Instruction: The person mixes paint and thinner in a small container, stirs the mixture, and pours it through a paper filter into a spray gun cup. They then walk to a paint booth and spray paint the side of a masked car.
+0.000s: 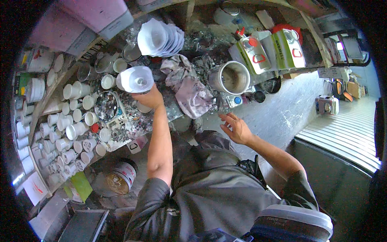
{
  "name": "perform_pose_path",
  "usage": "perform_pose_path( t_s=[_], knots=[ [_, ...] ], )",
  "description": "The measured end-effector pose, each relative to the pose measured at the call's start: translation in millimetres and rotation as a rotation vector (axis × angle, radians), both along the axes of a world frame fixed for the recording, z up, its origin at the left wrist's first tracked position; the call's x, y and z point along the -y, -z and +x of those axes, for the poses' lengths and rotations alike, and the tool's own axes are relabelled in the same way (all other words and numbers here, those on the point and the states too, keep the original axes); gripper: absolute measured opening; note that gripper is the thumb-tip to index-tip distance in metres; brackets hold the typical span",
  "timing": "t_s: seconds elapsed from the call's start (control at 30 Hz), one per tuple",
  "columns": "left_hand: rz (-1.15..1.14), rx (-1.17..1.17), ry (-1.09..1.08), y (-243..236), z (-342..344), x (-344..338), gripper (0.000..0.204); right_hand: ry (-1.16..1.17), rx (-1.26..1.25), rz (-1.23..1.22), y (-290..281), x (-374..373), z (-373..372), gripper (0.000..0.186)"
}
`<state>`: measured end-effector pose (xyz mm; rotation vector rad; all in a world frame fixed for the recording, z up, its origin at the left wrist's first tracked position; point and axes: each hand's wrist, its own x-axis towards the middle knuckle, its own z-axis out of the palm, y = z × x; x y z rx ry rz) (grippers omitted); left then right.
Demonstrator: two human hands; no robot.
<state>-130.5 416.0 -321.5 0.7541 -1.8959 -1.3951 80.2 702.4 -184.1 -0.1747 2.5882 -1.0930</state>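
Note:
My left hand (147, 97) grips a white cone-shaped paper funnel (135, 80), held upright over the cluttered bench (131, 131) beside small cups. Behind it lies a stack of white paper cones (159, 38). A stained, crumpled rag (189, 92) is to its right. My right hand (235, 128) hangs at the bench's front edge with fingers apart and nothing in them, below a grey cylindrical pot (229, 78) and a small container with a blue cap (236, 101).
Many white cups (74, 130) crowd the left bench and shelves. Metal cans (261, 56) with red fittings stand at back right. A bucket (121, 176) sits on the floor below left. Pink boxes (92, 14) are overhead. A ribbed metal surface (334, 141) is at far right.

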Motion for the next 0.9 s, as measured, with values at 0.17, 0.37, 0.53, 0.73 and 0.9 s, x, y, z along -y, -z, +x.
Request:
perform_pose_path(
  t_s=[0.17, 0.37, 0.53, 0.73, 0.9],
  knots=[
    [-0.583, 0.035, -0.034, 4, -6, -1, 0.088, -0.007, 0.028, -0.024, 12, -20, 16, 0.042],
    [-0.395, 0.161, -0.031, 20, -4, 0, 0.097, 0.047, 0.048, -0.029, 27, -41, 24, 0.041],
    [-0.415, 0.140, 0.074, 32, 39, -9, 0.092, 0.082, 0.026, -0.049, 36, -43, 16, 0.042],
    [-0.578, 0.201, 0.608, 27, 57, -30, 0.053, 0.122, 0.057, -0.110, 45, -41, 12, 0.040],
    [-0.677, 0.076, 0.678, 18, -6, -23, 0.062, 0.119, 0.053, -0.165, 49, -43, 20, 0.040]
  ],
)
